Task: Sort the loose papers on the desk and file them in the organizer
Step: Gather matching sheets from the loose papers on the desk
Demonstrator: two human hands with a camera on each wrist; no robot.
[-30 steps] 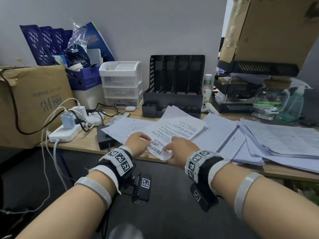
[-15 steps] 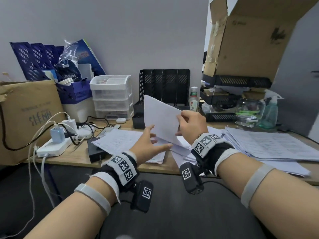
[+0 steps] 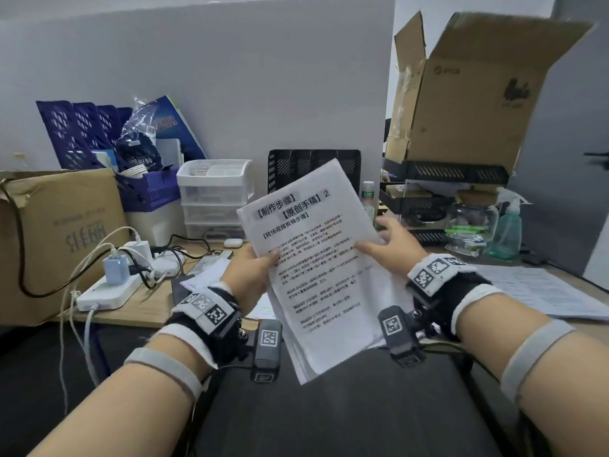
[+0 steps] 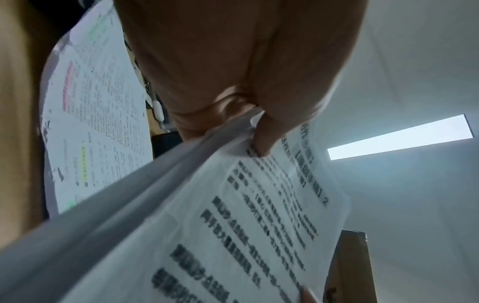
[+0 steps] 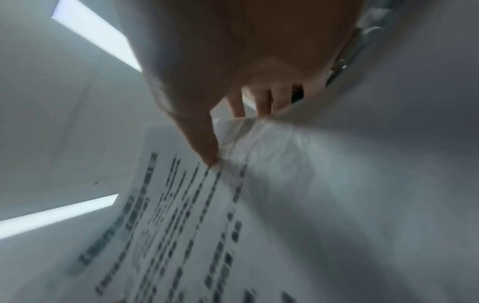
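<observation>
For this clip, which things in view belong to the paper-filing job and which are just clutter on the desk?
Job: sheaf of printed papers, pinched by left hand and right hand; loose papers on the desk; black organizer.

Clutter: blue file rack; white drawer unit; power strip; cardboard box; glass jar; spray bottle.

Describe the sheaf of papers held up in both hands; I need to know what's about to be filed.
The sheaf of papers is several white printed sheets, the top one carrying bold bracketed Chinese headings, a "2" and blocks of black text. It is lifted off the desk, tilted with its top leaning right, in front of the black organizer. The left hand pinches its left edge, thumb on the front; the right hand grips the right edge, creasing it. The lower edges fan slightly.
</observation>
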